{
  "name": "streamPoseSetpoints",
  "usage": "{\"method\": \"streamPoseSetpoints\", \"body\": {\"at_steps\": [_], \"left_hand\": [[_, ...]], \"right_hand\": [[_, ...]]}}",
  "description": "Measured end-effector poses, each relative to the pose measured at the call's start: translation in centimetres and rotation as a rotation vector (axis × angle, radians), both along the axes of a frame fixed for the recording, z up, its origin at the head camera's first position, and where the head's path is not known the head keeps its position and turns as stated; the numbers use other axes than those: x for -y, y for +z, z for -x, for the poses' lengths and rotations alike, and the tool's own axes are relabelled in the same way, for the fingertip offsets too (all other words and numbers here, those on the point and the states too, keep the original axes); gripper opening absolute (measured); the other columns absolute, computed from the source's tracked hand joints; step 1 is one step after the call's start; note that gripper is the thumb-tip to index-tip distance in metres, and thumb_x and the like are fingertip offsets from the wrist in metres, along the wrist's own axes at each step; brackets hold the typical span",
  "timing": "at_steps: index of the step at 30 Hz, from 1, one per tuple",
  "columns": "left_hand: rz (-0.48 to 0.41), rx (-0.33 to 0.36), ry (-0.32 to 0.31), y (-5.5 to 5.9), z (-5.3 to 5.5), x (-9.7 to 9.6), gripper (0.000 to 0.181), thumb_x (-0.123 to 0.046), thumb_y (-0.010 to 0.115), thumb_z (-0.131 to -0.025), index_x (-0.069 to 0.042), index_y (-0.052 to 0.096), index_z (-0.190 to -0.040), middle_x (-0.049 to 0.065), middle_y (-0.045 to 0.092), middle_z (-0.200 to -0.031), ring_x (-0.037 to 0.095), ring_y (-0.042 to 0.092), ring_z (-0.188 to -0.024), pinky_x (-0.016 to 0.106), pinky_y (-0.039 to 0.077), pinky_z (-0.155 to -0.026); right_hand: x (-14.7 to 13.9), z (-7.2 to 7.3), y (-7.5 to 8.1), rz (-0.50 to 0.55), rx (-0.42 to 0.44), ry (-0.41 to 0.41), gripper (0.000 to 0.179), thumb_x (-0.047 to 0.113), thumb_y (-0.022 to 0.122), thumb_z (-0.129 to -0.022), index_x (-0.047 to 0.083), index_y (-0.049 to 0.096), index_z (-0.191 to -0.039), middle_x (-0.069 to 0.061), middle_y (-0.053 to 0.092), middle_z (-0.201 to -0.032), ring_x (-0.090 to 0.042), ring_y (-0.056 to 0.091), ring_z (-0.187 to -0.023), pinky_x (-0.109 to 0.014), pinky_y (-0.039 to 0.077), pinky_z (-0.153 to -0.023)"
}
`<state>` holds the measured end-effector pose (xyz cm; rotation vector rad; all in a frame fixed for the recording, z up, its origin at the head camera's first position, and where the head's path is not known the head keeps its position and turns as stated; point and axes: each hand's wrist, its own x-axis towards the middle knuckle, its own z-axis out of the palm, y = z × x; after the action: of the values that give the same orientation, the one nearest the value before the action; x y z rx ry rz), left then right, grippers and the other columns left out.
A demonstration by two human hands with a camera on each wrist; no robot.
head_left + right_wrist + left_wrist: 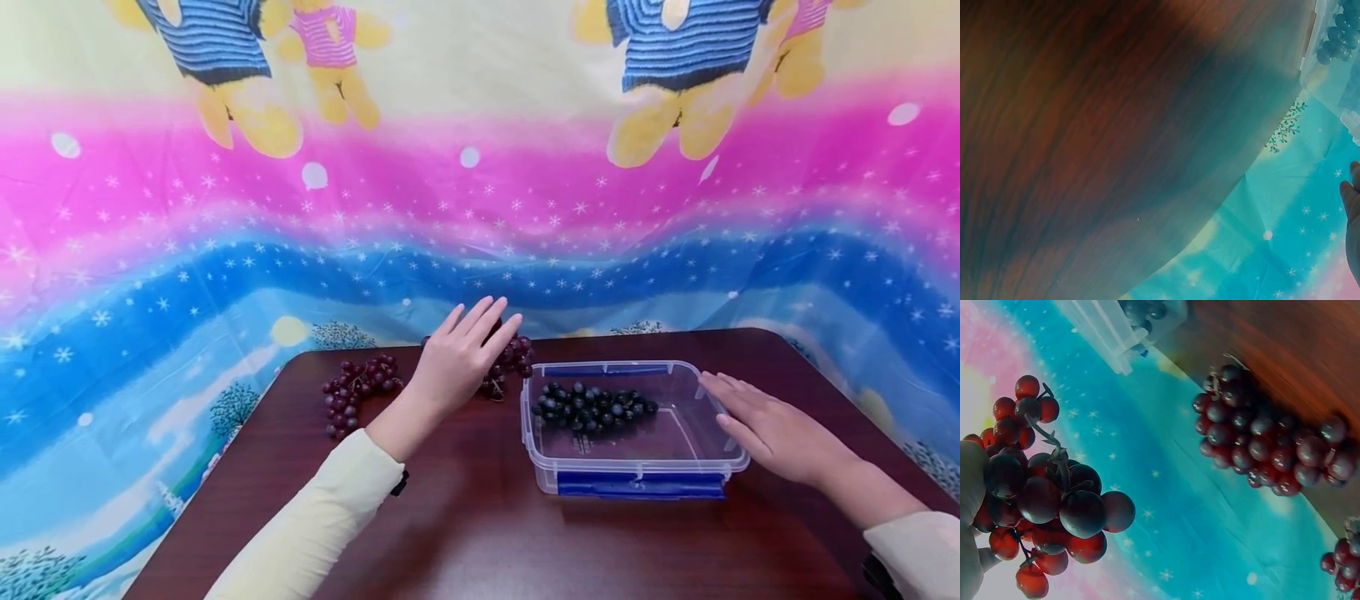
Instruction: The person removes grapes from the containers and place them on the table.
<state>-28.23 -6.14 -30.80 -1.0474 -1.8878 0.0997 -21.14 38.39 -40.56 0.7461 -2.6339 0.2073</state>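
A bunch of dark red grapes (1050, 494) is in my left hand (461, 354), thumb and fingers at its side in the left wrist view. From the head view, the back of that hand hides much of the bunch. Beside it on the table lie more red grapes (1266, 440), and another red bunch (360, 392) is farther left. My right hand (780, 429) has its fingers extended, fingertips right at the right rim of a clear plastic container (641, 465). Black grapes (592, 408) lie inside the lidless container, mostly toward its left side.
The dark brown wooden table (480, 533) has rounded far corners. Behind it hangs a printed cloth (480, 208) with snowflakes and bears, close to the table's far edge. A blue clip flap (637, 485) hangs along the container's near side.
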Motion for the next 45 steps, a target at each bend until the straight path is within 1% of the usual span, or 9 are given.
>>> {"method": "streamPoseSetpoints", "body": {"at_steps": [5,13,18,24,26,30,32,37,45], "left_hand": [[-0.025,0.016,0.017,-0.8,-0.3,1.4,0.048,0.007,0.065,-0.088,-0.01,0.061,-0.133,0.016,0.056,-0.135,0.03,0.052,-0.126,0.049,0.042,-0.101],[-0.037,0.035,0.049,-2.3,-0.5,3.0,0.051,0.006,0.07,-0.083,-0.008,0.061,-0.132,0.017,0.058,-0.133,0.031,0.054,-0.123,0.051,0.044,-0.099],[-0.027,0.056,0.063,-3.4,-0.7,3.6,0.048,0.008,0.066,-0.085,-0.008,0.062,-0.13,0.017,0.058,-0.132,0.032,0.054,-0.122,0.05,0.045,-0.098],[-0.014,0.069,0.076,-4.7,-1.3,4.2,0.042,0.005,0.06,-0.087,-0.007,0.063,-0.128,0.017,0.059,-0.13,0.032,0.055,-0.121,0.05,0.046,-0.097],[-0.004,0.076,0.075,-5.0,-1.5,4.4,0.043,0.004,0.061,-0.086,-0.006,0.064,-0.127,0.018,0.06,-0.129,0.032,0.056,-0.12,0.05,0.046,-0.096],[0.019,0.093,0.075,-5.8,-1.8,4.6,0.048,0.005,0.07,-0.08,-0.006,0.064,-0.127,0.018,0.061,-0.127,0.033,0.057,-0.119,0.05,0.047,-0.096],[0.031,0.103,0.076,-6.2,-1.9,4.6,0.049,0.005,0.072,-0.079,-0.006,0.064,-0.126,0.018,0.061,-0.127,0.033,0.056,-0.119,0.05,0.047,-0.095],[0.063,0.129,0.089,-7.1,-2.1,4.7,0.049,0.003,0.071,-0.08,-0.006,0.064,-0.127,0.018,0.061,-0.127,0.033,0.057,-0.119,0.049,0.047,-0.095],[0.087,0.164,0.087,-8.5,-2.7,4.7,0.05,0.0,0.073,-0.078,-0.006,0.064,-0.127,0.018,0.061,-0.127,0.032,0.058,-0.117,0.048,0.049,-0.093]], "right_hand": [[0.1,0.2,0.0,0.0,0.002,0.001,0.062,0.021,0.058,-0.098,0.011,0.031,-0.153,-0.02,0.04,-0.147,-0.017,0.02,-0.144,-0.011,-0.002,-0.108],[0.1,0.1,-0.1,0.002,0.013,-0.005,0.063,0.021,0.057,-0.098,0.012,0.03,-0.153,-0.021,0.04,-0.147,-0.015,0.018,-0.145,-0.01,-0.003,-0.108],[0.0,-0.1,-0.2,0.006,0.018,-0.017,0.063,0.022,0.058,-0.097,0.012,0.031,-0.153,-0.02,0.04,-0.147,-0.01,0.016,-0.144,-0.009,-0.003,-0.107],[0.0,-0.2,0.1,-0.002,0.011,-0.011,0.063,0.021,0.058,-0.098,0.011,0.03,-0.153,-0.02,0.039,-0.148,-0.012,0.016,-0.144,-0.009,-0.003,-0.107],[0.0,-0.2,0.2,-0.006,0.006,-0.007,0.063,0.021,0.058,-0.098,0.011,0.03,-0.153,-0.02,0.039,-0.148,-0.011,0.015,-0.144,-0.009,-0.003,-0.107],[0.0,-0.3,0.2,-0.006,0.001,-0.004,0.063,0.021,0.058,-0.097,0.011,0.031,-0.153,-0.021,0.04,-0.147,-0.009,0.014,-0.144,-0.009,-0.003,-0.107],[0.0,-0.2,0.2,-0.006,-0.003,0.001,0.062,0.02,0.058,-0.097,0.01,0.031,-0.153,-0.021,0.041,-0.146,-0.008,0.014,-0.144,-0.009,-0.003,-0.107],[0.0,-0.2,0.2,-0.007,-0.005,0.007,0.062,0.02,0.059,-0.097,0.01,0.032,-0.153,-0.021,0.041,-0.146,-0.008,0.014,-0.144,-0.008,-0.002,-0.107],[0.0,-0.1,0.0,-0.015,0.001,-0.003,0.063,0.022,0.058,-0.097,0.011,0.03,-0.153,-0.02,0.04,-0.148,-0.009,0.013,-0.144,-0.01,-0.003,-0.108]]}}
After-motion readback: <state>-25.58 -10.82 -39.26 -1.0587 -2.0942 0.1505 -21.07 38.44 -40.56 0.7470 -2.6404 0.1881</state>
